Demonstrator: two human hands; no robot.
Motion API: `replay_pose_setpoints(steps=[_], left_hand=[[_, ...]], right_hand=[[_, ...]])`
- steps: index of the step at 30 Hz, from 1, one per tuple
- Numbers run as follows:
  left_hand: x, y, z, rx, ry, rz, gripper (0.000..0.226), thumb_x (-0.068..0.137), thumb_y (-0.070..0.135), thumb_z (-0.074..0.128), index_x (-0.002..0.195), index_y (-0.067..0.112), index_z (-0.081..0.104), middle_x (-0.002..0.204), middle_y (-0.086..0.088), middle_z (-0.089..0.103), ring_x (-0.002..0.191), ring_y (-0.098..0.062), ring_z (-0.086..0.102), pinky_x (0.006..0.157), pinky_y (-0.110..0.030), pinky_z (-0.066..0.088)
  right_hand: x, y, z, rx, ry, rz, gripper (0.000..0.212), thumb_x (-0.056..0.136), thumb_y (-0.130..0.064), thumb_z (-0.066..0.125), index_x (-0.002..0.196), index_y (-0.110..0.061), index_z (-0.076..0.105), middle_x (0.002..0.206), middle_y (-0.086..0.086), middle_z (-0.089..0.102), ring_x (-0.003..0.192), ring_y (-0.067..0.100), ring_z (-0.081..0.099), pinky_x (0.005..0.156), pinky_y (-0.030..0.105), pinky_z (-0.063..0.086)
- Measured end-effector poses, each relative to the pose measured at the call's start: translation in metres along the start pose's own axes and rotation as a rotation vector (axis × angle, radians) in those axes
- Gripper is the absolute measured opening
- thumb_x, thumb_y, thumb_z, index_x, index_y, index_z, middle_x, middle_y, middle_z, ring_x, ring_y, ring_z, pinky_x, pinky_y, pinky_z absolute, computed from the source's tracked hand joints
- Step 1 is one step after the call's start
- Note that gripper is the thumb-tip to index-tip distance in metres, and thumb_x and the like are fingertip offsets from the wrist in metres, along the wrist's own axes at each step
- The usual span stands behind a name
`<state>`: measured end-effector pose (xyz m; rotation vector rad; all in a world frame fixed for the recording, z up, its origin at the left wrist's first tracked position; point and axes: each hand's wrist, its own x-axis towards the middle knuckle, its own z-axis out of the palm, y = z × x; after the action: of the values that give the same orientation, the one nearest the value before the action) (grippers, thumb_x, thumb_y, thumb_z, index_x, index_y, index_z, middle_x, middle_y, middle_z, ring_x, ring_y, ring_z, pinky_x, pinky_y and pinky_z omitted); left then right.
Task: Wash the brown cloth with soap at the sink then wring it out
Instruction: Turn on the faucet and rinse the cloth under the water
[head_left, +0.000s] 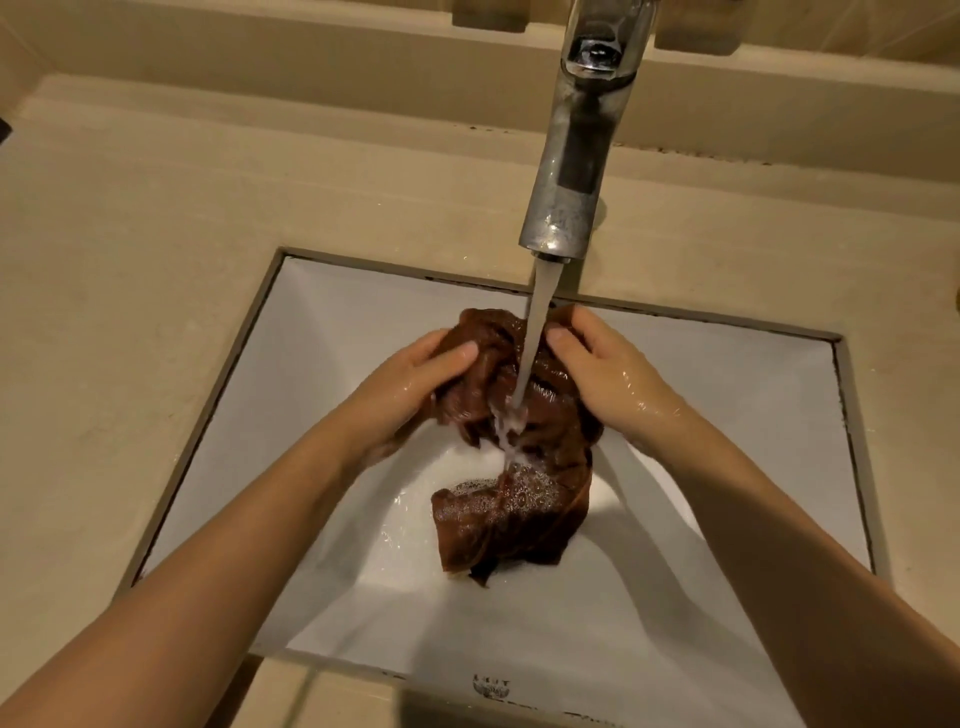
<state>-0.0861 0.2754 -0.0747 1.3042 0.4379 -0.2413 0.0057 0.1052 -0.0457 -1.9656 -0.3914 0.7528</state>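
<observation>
Brown cloth hanging lengthwise, tail down

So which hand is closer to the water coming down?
The right hand. Its thumb sits just beside the water, gripping the cloth. The left hand grips the cloth too, farther out to the left.

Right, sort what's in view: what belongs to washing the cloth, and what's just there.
In use:
brown cloth
left hand
right hand
tap, running
sink
suds on the cloth

Just there:
countertop
back ledge
</observation>
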Motion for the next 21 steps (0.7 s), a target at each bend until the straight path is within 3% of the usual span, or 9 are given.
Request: replay_pose_setpoints(steps=[2,4,6,9,11,13,17,19,21], left_hand=[[0.003,-0.003,0.013,-0.288,0.091,-0.025,0.053,0.083,0.047,0.057,0.122,0.011,0.056,0.104,-0.008,0.071,0.098,-0.023,0.067,0.071,-0.029,0.056],[0.007,-0.006,0.028,-0.449,0.154,-0.076,0.057,0.085,0.05,0.054,0.124,0.007,0.056,0.106,-0.011,0.071,0.099,-0.024,0.068,0.076,-0.032,0.056],[0.007,-0.008,0.045,-0.542,0.193,-0.136,0.048,0.092,0.048,0.05,0.11,0.006,0.064,0.093,-0.012,0.071,0.087,-0.021,0.07,0.073,-0.031,0.056],[0.002,-0.008,0.071,-0.646,0.109,-0.233,0.029,0.093,0.034,0.053,0.083,0.011,0.068,0.072,-0.007,0.066,0.07,-0.019,0.065,0.07,-0.029,0.053],[0.001,-0.011,0.076,-0.568,0.099,-0.212,0.017,0.088,0.026,0.061,0.081,0.016,0.072,0.078,-0.007,0.068,0.078,-0.021,0.065,0.083,-0.035,0.051],[0.001,-0.008,0.072,-0.414,0.15,-0.173,0.022,0.09,0.036,0.06,0.084,0.018,0.073,0.081,-0.005,0.072,0.081,-0.021,0.068,0.086,-0.034,0.051],[0.004,0.009,0.055,-0.214,0.096,-0.128,0.059,0.09,0.062,0.037,0.093,0.012,0.067,0.092,-0.009,0.073,0.083,-0.019,0.07,0.068,-0.026,0.053],[0.003,0.015,0.056,-0.035,0.076,-0.057,0.064,0.078,0.071,0.039,0.102,0.016,0.063,0.102,-0.006,0.071,0.091,-0.017,0.069,0.075,-0.026,0.053],[0.003,0.016,0.06,0.067,0.068,-0.008,0.067,0.071,0.073,0.046,0.108,0.019,0.06,0.095,-0.002,0.07,0.084,-0.012,0.069,0.076,-0.026,0.053]], right_hand=[[-0.013,-0.004,0.013,-0.035,-0.013,-0.06,0.02,0.096,-0.037,0.042,0.11,-0.025,0.05,0.097,-0.01,0.061,0.09,0.004,0.06,0.071,0.014,0.047],[-0.026,-0.01,0.029,-0.059,-0.014,-0.153,0.014,0.092,-0.037,0.05,0.102,-0.027,0.049,0.088,-0.017,0.057,0.08,-0.005,0.059,0.063,0.007,0.045],[-0.026,-0.01,0.044,-0.128,0.104,-0.199,0.012,0.093,-0.035,0.049,0.094,-0.023,0.051,0.083,-0.012,0.056,0.079,0.001,0.058,0.071,0.013,0.046],[-0.007,-0.011,0.053,-0.177,0.339,-0.119,0.016,0.095,-0.026,0.047,0.095,-0.016,0.058,0.083,-0.003,0.055,0.075,0.012,0.054,0.073,0.025,0.042],[0.007,-0.01,0.047,-0.129,0.51,-0.077,0.016,0.095,-0.02,0.045,0.09,-0.014,0.058,0.079,-0.001,0.055,0.068,0.012,0.053,0.067,0.025,0.04],[0.012,-0.006,0.04,-0.085,0.61,-0.042,0.021,0.097,-0.019,0.037,0.09,-0.013,0.056,0.077,-0.002,0.054,0.07,0.015,0.054,0.061,0.024,0.039],[0.0,-0.009,0.05,-0.307,0.443,-0.01,0.025,0.099,-0.028,0.032,0.088,-0.016,0.05,0.071,-0.005,0.049,0.063,0.011,0.05,0.052,0.018,0.033],[-0.006,-0.013,0.055,-0.397,0.448,-0.038,0.029,0.099,-0.03,0.032,0.093,-0.014,0.056,0.077,-0.001,0.053,0.067,0.013,0.055,0.058,0.02,0.038],[-0.002,-0.015,0.048,-0.26,0.515,0.005,0.026,0.098,-0.028,0.037,0.092,-0.013,0.057,0.074,-0.003,0.054,0.061,0.001,0.058,0.053,0.012,0.038]])
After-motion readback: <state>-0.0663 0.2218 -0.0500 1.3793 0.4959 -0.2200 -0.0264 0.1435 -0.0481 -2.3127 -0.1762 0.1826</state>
